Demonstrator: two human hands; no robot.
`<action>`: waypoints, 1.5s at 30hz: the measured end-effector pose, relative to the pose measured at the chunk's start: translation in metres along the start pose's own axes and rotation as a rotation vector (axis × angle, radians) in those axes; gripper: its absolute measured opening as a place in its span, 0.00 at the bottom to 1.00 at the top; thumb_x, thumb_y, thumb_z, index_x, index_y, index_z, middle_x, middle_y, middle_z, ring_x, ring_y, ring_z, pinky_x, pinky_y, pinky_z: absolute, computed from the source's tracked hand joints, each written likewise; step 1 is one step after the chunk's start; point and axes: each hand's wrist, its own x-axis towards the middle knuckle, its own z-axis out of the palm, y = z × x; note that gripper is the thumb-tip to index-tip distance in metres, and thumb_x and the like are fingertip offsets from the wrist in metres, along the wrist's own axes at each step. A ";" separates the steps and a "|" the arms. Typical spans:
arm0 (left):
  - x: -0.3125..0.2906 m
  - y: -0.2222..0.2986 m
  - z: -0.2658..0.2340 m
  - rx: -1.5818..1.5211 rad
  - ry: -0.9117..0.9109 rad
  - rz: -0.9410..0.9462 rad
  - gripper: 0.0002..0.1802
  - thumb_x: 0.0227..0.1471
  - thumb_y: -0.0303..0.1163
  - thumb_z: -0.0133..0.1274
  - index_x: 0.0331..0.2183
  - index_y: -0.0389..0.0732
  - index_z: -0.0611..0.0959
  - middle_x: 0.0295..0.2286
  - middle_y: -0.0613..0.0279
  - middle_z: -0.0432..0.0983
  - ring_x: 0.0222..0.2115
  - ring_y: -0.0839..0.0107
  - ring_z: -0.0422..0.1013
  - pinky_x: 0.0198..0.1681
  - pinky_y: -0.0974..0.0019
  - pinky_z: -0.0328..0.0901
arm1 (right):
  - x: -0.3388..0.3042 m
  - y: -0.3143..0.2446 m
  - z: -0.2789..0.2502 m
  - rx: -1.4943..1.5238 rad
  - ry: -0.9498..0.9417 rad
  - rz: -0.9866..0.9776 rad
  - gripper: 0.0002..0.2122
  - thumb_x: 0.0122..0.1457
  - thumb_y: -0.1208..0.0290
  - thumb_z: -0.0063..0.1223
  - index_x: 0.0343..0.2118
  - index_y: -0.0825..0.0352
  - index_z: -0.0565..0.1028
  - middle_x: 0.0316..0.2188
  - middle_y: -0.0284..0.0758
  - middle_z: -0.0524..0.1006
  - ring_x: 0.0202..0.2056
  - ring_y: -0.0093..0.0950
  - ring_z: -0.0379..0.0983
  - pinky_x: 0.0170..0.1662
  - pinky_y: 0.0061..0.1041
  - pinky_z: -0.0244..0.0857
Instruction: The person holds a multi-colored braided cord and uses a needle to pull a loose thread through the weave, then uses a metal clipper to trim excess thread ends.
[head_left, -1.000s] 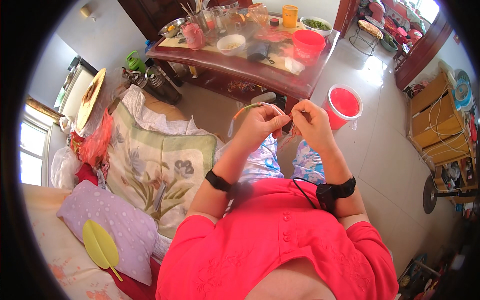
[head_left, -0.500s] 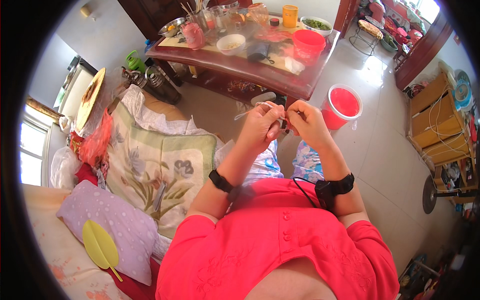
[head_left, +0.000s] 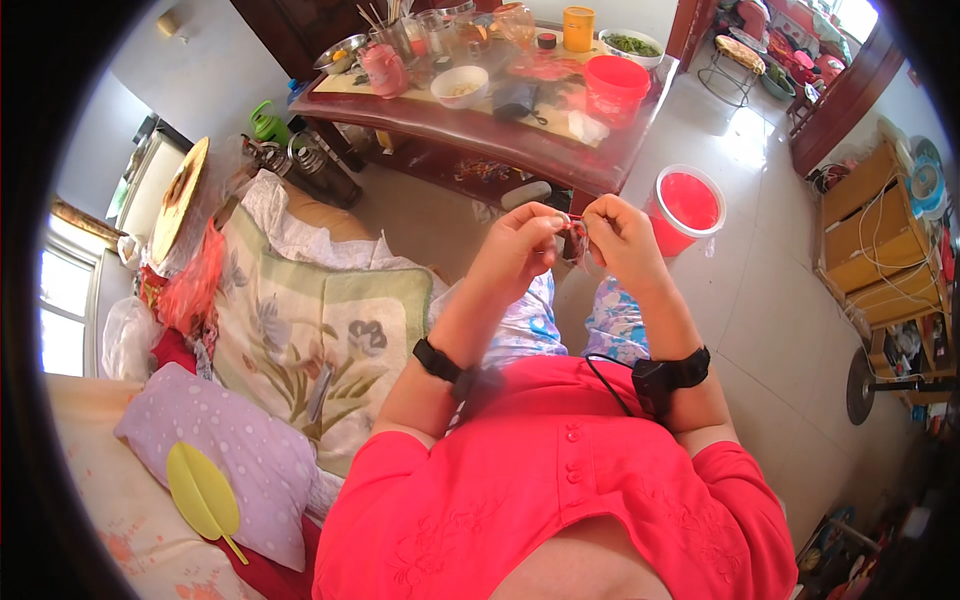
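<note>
In front of my lap, both hands are raised close together, with fingertips pinched. My left hand (head_left: 522, 250) is closed on one side of a thin red cord (head_left: 575, 217), thumb against index finger. The other side is pinched in my right hand (head_left: 622, 238), its fingers curled in. A small, pale and dark bit (head_left: 577, 243) hangs between the hands below the cord; it is too small to make out.
Ahead stands a dark red table (head_left: 480, 128) with a red bucket (head_left: 614, 88), bowls, jars and a pink pitcher (head_left: 384, 70). On the floor to the right is another red bucket (head_left: 688, 205) with a white rim. A floral-covered seat (head_left: 310, 340) lies at my left.
The white string loop that stuck out over my left hand no longer shows. My hands have drawn slightly apart, and the red cord now shows between the fingertips.
</note>
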 end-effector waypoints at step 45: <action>0.003 0.002 -0.002 -0.119 -0.024 -0.114 0.11 0.54 0.36 0.51 0.29 0.37 0.78 0.19 0.71 0.67 0.10 0.85 0.53 0.11 0.79 0.46 | 0.000 -0.018 0.000 0.146 -0.092 0.173 0.06 0.58 0.73 0.46 0.32 0.70 0.71 0.18 0.27 0.70 0.14 0.13 0.62 0.16 0.13 0.53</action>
